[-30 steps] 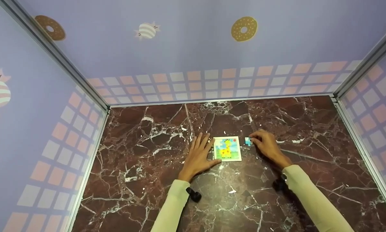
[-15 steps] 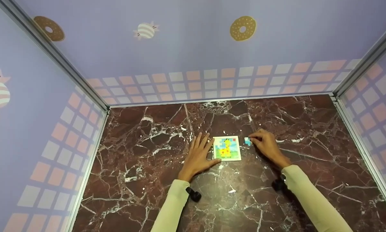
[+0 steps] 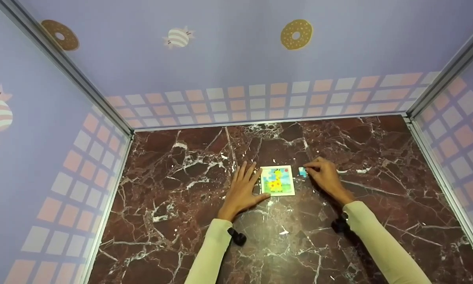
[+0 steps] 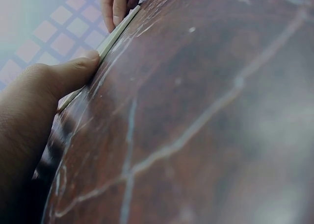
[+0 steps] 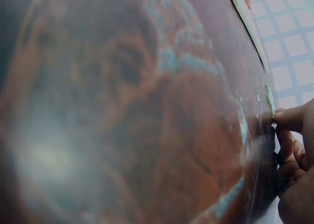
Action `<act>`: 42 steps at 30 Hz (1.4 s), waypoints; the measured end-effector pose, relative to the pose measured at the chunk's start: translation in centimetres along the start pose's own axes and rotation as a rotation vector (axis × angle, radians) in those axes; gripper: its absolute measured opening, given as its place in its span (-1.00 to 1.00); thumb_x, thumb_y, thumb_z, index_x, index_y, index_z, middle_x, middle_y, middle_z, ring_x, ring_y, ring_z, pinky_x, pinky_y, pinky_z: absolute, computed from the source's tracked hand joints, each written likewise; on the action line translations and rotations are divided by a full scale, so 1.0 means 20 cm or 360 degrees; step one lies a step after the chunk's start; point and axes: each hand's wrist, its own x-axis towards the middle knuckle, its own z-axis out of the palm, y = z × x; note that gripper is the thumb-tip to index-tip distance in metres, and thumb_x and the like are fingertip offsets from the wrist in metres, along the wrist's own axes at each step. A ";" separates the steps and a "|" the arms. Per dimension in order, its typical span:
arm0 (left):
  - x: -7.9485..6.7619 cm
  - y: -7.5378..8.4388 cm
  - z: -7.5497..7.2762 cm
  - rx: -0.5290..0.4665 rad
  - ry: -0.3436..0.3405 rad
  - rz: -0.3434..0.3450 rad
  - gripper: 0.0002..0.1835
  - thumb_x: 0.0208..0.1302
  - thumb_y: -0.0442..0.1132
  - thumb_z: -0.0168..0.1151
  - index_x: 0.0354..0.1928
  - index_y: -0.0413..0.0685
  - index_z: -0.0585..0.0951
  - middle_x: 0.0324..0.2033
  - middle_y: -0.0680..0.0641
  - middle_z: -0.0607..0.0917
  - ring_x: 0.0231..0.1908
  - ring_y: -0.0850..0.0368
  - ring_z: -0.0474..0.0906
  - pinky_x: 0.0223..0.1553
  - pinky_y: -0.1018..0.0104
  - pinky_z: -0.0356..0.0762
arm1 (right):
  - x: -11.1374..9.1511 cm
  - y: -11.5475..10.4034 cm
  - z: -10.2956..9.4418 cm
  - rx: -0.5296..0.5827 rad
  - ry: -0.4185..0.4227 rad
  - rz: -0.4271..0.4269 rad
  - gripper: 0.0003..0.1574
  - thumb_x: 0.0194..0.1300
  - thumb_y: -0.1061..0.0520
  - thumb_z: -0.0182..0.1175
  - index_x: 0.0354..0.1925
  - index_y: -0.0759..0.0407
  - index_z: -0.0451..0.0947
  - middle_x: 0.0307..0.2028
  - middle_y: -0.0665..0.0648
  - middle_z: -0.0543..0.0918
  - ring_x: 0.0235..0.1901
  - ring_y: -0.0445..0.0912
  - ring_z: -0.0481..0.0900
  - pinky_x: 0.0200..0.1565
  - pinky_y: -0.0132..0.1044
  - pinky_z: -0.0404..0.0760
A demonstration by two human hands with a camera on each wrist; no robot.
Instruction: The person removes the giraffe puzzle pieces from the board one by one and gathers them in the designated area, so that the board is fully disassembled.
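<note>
A square giraffe jigsaw puzzle in a pale frame lies flat on the marble-patterned table. Its upper left shows a pale, bare patch. My left hand is spread flat along the puzzle's left side, thumb on the lower edge of the frame. In the left wrist view that thumb presses against the frame's edge. Just right of the puzzle, my right hand pinches a small blue puzzle piece by its right side. Seen from the right wrist, the piece stays low at the tabletop.
The dark red tabletop with white veins stretches around both hands. Purple walls with printed sweets and tiles enclose it at the back, left and right. Small black devices sit on the wrists.
</note>
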 end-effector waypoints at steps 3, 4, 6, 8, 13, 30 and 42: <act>0.00 0.00 0.00 -0.0002 0.0001 -0.0004 0.12 0.40 0.60 0.13 0.78 0.10 0.19 0.78 -0.12 0.03 0.77 -0.21 -0.28 0.75 -0.19 -0.37 | 0.01 -0.01 0.00 -0.0001 -0.0005 0.0019 -0.84 0.34 0.41 0.49 -0.10 0.34 0.88 -0.25 0.26 0.78 -0.20 0.18 0.77 -0.10 -0.15 0.71; 0.01 0.00 0.00 -0.0003 0.0001 -0.0007 0.13 0.39 0.60 0.13 0.78 0.10 0.19 0.78 -0.12 0.03 0.77 -0.21 -0.29 0.75 -0.18 -0.38 | 0.01 -0.01 0.00 -0.0005 -0.0009 0.0025 -0.83 0.35 0.40 0.49 -0.09 0.34 0.88 -0.25 0.26 0.78 -0.21 0.17 0.76 -0.11 -0.15 0.69; 0.01 0.00 0.00 -0.0007 -0.0003 -0.0016 0.13 0.39 0.61 0.13 0.78 0.11 0.18 0.78 -0.10 0.02 0.77 -0.20 -0.30 0.75 -0.17 -0.40 | 0.02 -0.01 -0.01 -0.0006 -0.0023 0.0041 -0.82 0.38 0.39 0.47 -0.05 0.35 0.87 -0.24 0.27 0.79 -0.20 0.15 0.76 -0.11 -0.17 0.68; 0.01 -0.01 0.01 -0.0012 -0.0006 -0.0023 0.14 0.38 0.62 0.13 0.78 0.12 0.17 0.78 -0.09 0.00 0.77 -0.19 -0.32 0.75 -0.15 -0.43 | 0.02 -0.02 -0.01 0.0000 -0.0037 0.0050 -0.80 0.40 0.39 0.45 -0.02 0.36 0.86 -0.22 0.27 0.80 -0.21 0.13 0.75 -0.12 -0.19 0.67; 0.01 -0.01 0.01 -0.0013 -0.0007 -0.0017 0.14 0.38 0.62 0.13 0.79 0.12 0.17 0.79 -0.10 0.00 0.77 -0.20 -0.32 0.75 -0.15 -0.44 | 0.02 -0.04 -0.01 0.0016 -0.0041 0.0022 -0.80 0.40 0.39 0.45 -0.02 0.40 0.84 -0.21 0.28 0.81 -0.21 0.12 0.74 -0.14 -0.20 0.67; 0.00 -0.02 0.00 -0.0014 -0.0035 -0.0041 0.16 0.37 0.63 0.12 0.79 0.13 0.15 0.79 -0.08 -0.03 0.77 -0.16 -0.35 0.74 -0.11 -0.48 | 0.07 -0.17 0.07 -0.0006 -0.0359 -0.0217 -0.81 0.39 0.36 0.47 -0.04 0.38 0.82 -0.17 0.24 0.78 -0.14 0.12 0.70 -0.06 -0.01 0.71; -0.01 0.00 0.01 0.0010 0.0034 0.0039 0.11 0.42 0.59 0.13 0.78 0.09 0.19 0.79 0.00 0.03 0.76 -0.25 -0.26 0.76 -0.19 -0.36 | 0.15 -0.21 0.11 0.0033 -0.0571 -0.0344 -0.83 0.36 0.33 0.51 -0.08 0.35 0.83 -0.25 0.18 0.72 -0.29 -0.01 0.65 -0.24 -0.23 0.66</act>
